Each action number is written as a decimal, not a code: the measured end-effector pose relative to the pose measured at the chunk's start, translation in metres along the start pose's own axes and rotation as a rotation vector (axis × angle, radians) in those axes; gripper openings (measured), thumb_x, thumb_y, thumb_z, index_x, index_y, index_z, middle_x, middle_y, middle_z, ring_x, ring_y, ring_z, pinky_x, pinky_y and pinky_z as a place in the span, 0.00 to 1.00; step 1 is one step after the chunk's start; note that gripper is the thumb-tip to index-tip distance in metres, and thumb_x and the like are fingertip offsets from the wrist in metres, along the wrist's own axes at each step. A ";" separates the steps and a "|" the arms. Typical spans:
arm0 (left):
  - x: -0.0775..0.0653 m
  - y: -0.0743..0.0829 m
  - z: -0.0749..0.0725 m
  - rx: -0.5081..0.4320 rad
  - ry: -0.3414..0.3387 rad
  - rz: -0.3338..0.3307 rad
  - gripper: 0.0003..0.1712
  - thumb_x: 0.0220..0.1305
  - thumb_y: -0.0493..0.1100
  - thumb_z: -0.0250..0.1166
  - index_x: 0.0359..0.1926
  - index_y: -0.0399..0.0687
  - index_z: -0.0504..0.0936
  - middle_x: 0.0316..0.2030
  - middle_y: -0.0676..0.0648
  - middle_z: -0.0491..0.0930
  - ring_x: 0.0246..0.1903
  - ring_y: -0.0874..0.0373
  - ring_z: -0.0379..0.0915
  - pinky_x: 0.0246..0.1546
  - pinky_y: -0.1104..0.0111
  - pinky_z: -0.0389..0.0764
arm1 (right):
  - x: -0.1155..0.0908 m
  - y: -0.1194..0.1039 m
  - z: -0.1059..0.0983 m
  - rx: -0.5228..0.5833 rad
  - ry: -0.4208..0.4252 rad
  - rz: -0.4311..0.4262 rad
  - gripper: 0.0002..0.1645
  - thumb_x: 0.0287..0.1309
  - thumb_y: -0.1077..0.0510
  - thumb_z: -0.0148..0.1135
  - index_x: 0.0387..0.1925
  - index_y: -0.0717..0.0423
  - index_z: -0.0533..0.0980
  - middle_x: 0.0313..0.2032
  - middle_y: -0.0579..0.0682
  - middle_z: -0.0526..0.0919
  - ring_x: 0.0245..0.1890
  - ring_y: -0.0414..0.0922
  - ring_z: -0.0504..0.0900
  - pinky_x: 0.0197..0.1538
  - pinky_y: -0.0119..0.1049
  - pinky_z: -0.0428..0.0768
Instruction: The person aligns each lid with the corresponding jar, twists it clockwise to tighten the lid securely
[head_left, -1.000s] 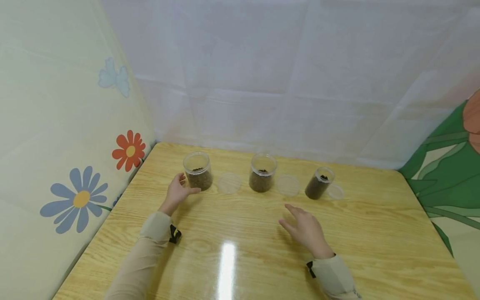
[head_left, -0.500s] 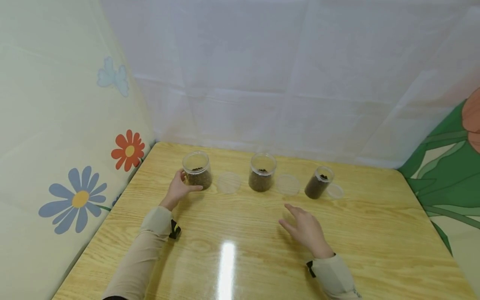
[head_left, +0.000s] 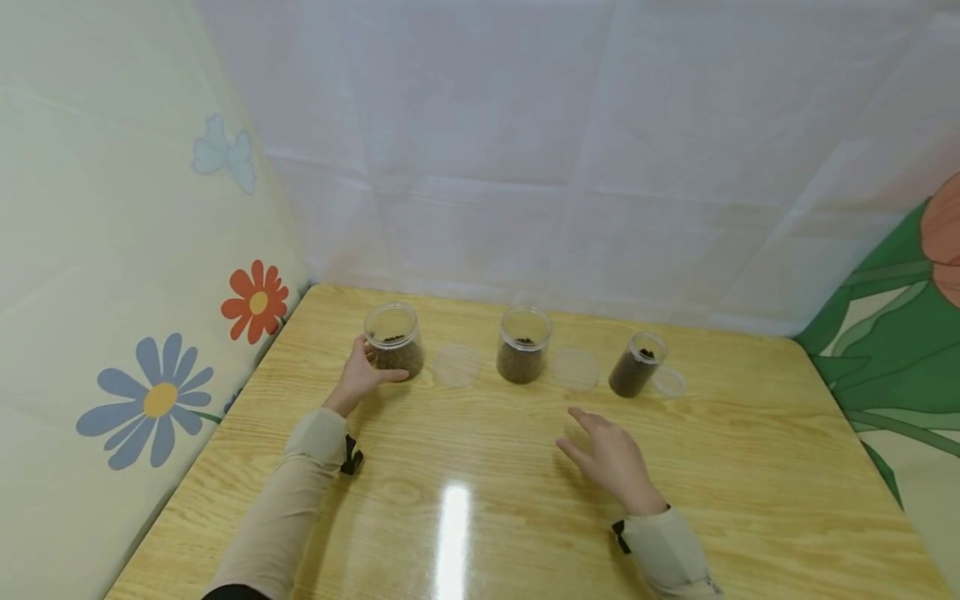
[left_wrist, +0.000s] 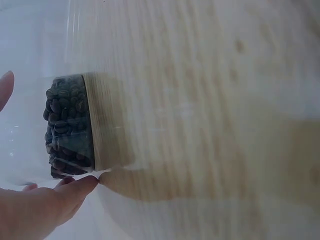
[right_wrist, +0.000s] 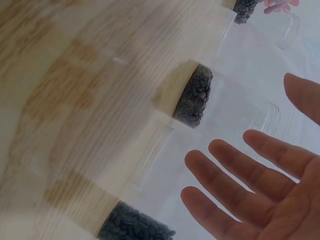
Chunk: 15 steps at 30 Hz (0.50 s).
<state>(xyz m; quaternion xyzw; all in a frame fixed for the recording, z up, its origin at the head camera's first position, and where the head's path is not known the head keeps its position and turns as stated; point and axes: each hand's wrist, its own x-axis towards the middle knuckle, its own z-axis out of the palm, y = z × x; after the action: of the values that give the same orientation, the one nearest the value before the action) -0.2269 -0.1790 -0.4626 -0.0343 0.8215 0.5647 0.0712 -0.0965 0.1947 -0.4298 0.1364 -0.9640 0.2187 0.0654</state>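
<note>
On the left of the table stands a clear jar (head_left: 397,354) part filled with dark coffee beans (left_wrist: 70,125). My left hand (head_left: 358,382) grips its lower left side, thumb across the front and fingers round the side. In the middle is a second clear jar (head_left: 522,360) of beans. A narrower jar (head_left: 632,373) of beans is farther right. My right hand (head_left: 611,460) hovers in front of these two, fingers spread and holding nothing; its palm (right_wrist: 295,215) shows in the right wrist view.
Beside the jars lie clear round lids: one (head_left: 457,367) right of the left jar, one (head_left: 575,369) right of the middle jar, a smaller one (head_left: 670,382) by the narrow jar. A wood-grain table (head_left: 510,475) bears everything. A white cloth (head_left: 480,150) hangs behind it.
My left hand has closed in on the left jar, its thumb sliding right across the jar's front. My right hand has stayed almost still, and the jars and lids keep their places.
</note>
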 end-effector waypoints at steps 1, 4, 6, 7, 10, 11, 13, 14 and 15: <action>0.000 0.000 0.000 -0.006 -0.001 0.006 0.61 0.44 0.38 0.74 0.69 0.42 0.39 0.65 0.31 0.49 0.64 0.38 0.45 0.62 0.49 0.52 | 0.000 0.000 0.000 0.002 -0.001 0.001 0.30 0.54 0.51 0.63 0.54 0.66 0.71 0.46 0.65 0.78 0.43 0.59 0.78 0.44 0.52 0.76; 0.001 0.001 0.001 -0.023 -0.002 0.020 0.61 0.44 0.37 0.73 0.69 0.42 0.39 0.65 0.31 0.50 0.64 0.37 0.45 0.62 0.50 0.52 | 0.000 -0.001 0.000 0.005 -0.008 0.004 0.30 0.54 0.51 0.63 0.54 0.66 0.71 0.46 0.65 0.77 0.43 0.59 0.78 0.44 0.52 0.76; 0.002 0.002 0.002 -0.036 0.006 0.025 0.61 0.43 0.36 0.74 0.69 0.42 0.39 0.65 0.31 0.50 0.64 0.38 0.46 0.63 0.51 0.51 | 0.000 -0.001 0.000 0.003 -0.013 0.008 0.30 0.54 0.52 0.63 0.54 0.66 0.71 0.47 0.65 0.77 0.43 0.59 0.78 0.44 0.52 0.76; 0.003 0.002 0.002 -0.039 0.013 0.024 0.61 0.43 0.36 0.74 0.68 0.42 0.40 0.64 0.31 0.51 0.64 0.38 0.46 0.63 0.51 0.52 | 0.000 -0.001 0.000 0.002 -0.015 0.010 0.30 0.54 0.51 0.63 0.54 0.66 0.71 0.47 0.65 0.77 0.43 0.59 0.78 0.43 0.52 0.76; 0.005 0.001 0.002 -0.036 0.019 0.024 0.62 0.43 0.37 0.74 0.69 0.43 0.39 0.64 0.31 0.52 0.63 0.38 0.48 0.62 0.50 0.53 | 0.000 -0.001 0.000 -0.002 -0.018 0.015 0.30 0.54 0.51 0.63 0.54 0.65 0.71 0.47 0.65 0.77 0.44 0.59 0.78 0.43 0.51 0.76; 0.006 0.000 0.002 -0.039 0.022 0.022 0.62 0.42 0.37 0.74 0.69 0.44 0.39 0.64 0.31 0.52 0.63 0.38 0.48 0.62 0.50 0.54 | 0.000 -0.001 0.000 -0.003 -0.019 0.016 0.30 0.54 0.51 0.63 0.54 0.65 0.71 0.47 0.65 0.77 0.44 0.59 0.78 0.44 0.51 0.76; 0.008 -0.001 0.003 -0.049 0.021 0.022 0.63 0.42 0.37 0.75 0.69 0.46 0.39 0.63 0.31 0.52 0.63 0.39 0.49 0.61 0.50 0.54 | 0.000 -0.002 0.000 -0.004 -0.021 0.016 0.30 0.54 0.51 0.63 0.54 0.65 0.71 0.47 0.64 0.77 0.44 0.58 0.78 0.43 0.51 0.76; 0.009 -0.002 0.003 -0.055 0.017 0.027 0.64 0.41 0.37 0.75 0.69 0.47 0.38 0.63 0.31 0.52 0.63 0.39 0.49 0.61 0.50 0.54 | 0.000 -0.002 0.000 -0.002 -0.022 0.015 0.30 0.54 0.51 0.63 0.54 0.66 0.71 0.47 0.64 0.77 0.44 0.58 0.78 0.44 0.51 0.76; 0.010 -0.002 0.003 -0.061 0.016 0.028 0.64 0.41 0.37 0.75 0.70 0.48 0.38 0.63 0.31 0.52 0.63 0.39 0.49 0.61 0.50 0.54 | 0.000 -0.002 0.000 -0.002 -0.023 0.014 0.30 0.54 0.51 0.63 0.54 0.66 0.71 0.47 0.64 0.77 0.44 0.58 0.78 0.43 0.51 0.76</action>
<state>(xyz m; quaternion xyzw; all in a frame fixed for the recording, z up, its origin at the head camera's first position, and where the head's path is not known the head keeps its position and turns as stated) -0.2359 -0.1764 -0.4670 -0.0297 0.8049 0.5901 0.0556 -0.0961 0.1932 -0.4294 0.1319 -0.9658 0.2169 0.0530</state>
